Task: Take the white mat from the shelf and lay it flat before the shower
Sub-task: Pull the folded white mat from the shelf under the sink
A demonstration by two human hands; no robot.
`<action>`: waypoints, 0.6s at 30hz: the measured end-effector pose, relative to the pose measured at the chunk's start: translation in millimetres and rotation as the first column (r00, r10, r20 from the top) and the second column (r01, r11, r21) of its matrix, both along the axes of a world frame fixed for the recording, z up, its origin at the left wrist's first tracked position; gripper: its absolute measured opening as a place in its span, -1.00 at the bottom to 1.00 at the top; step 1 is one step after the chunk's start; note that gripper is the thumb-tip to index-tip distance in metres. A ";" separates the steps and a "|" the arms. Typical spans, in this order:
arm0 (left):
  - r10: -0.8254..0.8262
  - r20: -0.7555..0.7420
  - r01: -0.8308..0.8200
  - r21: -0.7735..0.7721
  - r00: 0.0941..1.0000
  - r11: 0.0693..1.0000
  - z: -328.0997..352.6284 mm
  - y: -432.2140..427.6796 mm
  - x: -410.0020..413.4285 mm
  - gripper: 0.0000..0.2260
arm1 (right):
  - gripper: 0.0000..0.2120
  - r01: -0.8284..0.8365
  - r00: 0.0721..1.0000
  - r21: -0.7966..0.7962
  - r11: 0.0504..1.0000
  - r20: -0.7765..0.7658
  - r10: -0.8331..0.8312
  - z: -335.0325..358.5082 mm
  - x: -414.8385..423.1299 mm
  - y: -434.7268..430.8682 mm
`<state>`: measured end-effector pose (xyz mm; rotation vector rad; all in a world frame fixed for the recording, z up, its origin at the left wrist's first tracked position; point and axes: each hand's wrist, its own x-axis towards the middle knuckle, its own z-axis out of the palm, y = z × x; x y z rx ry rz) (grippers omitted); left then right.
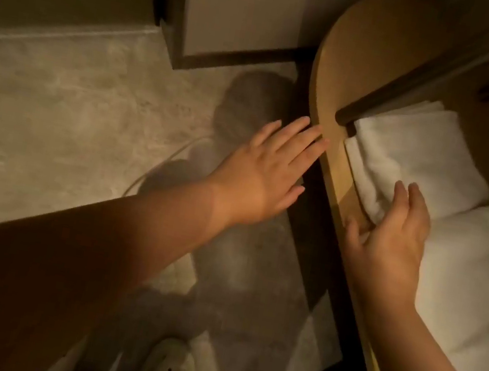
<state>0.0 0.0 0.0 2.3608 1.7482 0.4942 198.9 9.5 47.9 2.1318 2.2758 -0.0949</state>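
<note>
Dim tiled floor (55, 108) meets a wooden shelf (328, 79) holding the folded white mat (419, 156). Right hand (396, 240) touches its edge, fingers spread; left hand (271, 170) hovers flat, empty.

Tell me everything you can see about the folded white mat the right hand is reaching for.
The folded white mat looks like thick, soft terry cloth, folded into several layers. It lies flat on the wooden shelf, behind its raised curved rim, beside a second white bundle. The right hand, open, touches its near corner; nothing grips it yet.
</note>
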 end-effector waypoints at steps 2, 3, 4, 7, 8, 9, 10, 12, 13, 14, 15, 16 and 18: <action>-0.021 0.033 0.022 -0.005 0.999 1.000 -14.7 14.3 14.5 -0.41 | -0.32 0.048 0.999 0.023 0.999 -0.013 -0.047 -11.9 11.7 10.3; -0.043 0.033 0.043 0.012 0.999 0.999 -23.2 21.5 22.4 -0.42 | -0.32 0.050 0.999 0.023 0.999 -0.006 -0.050 -18.4 19.4 15.5; -0.075 0.024 0.074 0.022 0.997 0.997 -31.7 28.9 31.1 -0.42 | -0.33 0.040 0.999 0.009 0.999 -0.002 -0.040 -22.6 25.9 19.7; -0.145 0.010 0.145 0.034 0.989 0.989 -48.3 56.8 53.3 -0.42 | -0.34 0.003 1.000 0.015 1.000 -0.004 -0.003 -34.2 41.4 30.5; -0.166 -0.010 0.167 0.047 0.986 0.985 -52.7 66.6 59.9 -0.42 | -0.33 -0.010 1.000 0.014 1.000 -0.007 0.010 -35.3 43.5 33.9; -0.186 -0.019 0.187 0.064 0.982 0.980 -55.5 76.2 66.9 -0.43 | -0.32 -0.012 1.000 0.016 1.000 -0.010 0.012 -37.5 45.7 37.5; -0.203 -0.027 0.204 0.075 0.979 0.976 -56.7 84.8 72.9 -0.43 | -0.30 0.000 1.000 0.013 1.000 -0.020 0.000 -39.2 46.6 41.1; -0.231 -0.033 0.233 0.082 0.972 0.969 -57.9 98.6 84.4 -0.40 | -0.29 0.025 0.999 0.002 1.000 -0.032 -0.025 -42.6 47.1 46.6; -0.238 -0.040 0.241 0.078 0.970 0.967 -58.9 103.9 89.7 -0.39 | -0.29 0.034 0.999 -0.001 0.999 -0.030 -0.034 -44.2 46.9 48.8; -0.248 -0.049 0.251 0.066 0.968 0.966 -59.6 108.3 94.4 -0.37 | -0.30 0.043 0.999 -0.002 0.999 -0.025 -0.043 -45.8 46.5 50.3; -0.258 -0.059 0.261 0.052 0.964 0.964 -60.4 111.6 98.2 -0.37 | -0.31 0.050 0.998 0.001 0.999 -0.023 -0.050 -47.3 46.0 51.7; -0.263 -0.071 0.266 0.031 0.962 0.963 -61.6 113.8 100.6 -0.38 | -0.32 0.062 0.998 0.004 0.998 -0.019 -0.062 -48.6 45.0 52.7; -0.260 -0.061 0.262 0.016 0.964 0.965 -64.1 114.8 101.3 -0.42 | -0.33 0.064 0.998 0.006 0.998 0.004 -0.064 -50.3 44.1 52.1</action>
